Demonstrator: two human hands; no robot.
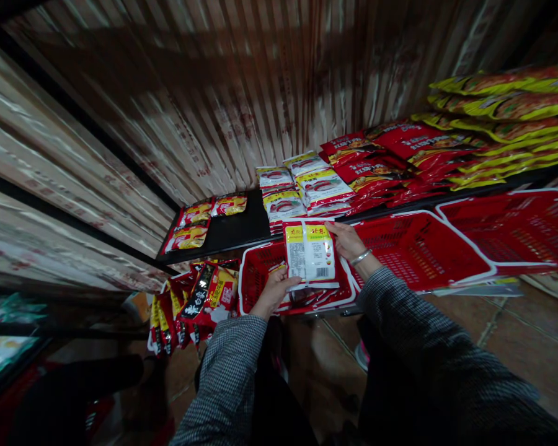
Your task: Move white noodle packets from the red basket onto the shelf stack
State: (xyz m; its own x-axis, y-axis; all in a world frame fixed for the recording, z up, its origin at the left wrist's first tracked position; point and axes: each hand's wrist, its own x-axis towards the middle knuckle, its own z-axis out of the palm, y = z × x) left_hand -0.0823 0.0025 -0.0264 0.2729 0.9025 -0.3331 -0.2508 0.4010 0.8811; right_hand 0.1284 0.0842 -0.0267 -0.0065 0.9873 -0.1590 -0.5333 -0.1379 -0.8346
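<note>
Between my two hands is a flat plastic food packet point(312, 251), white with red and yellow bands, its printed back and barcode facing me. My left hand point(275, 291) pinches its lower left corner. At its upper right edge, my right hand point(348, 241) grips it, a metal bracelet on the wrist. Directly below the packet stands a red basket point(255, 272) with a white rim, with some packets inside partly hidden. Just beyond, on the black shelf point(242, 232), lie stacks of similar white and yellow packets point(320, 186).
More red baskets point(418, 248) line the shelf's front to the right. Red packets point(376, 167) and yellow packets point(516, 118) are stacked along the shelf. Several red and black bags point(209, 294) hang at the left. A dark-clothed leg point(79, 396) shows at lower left.
</note>
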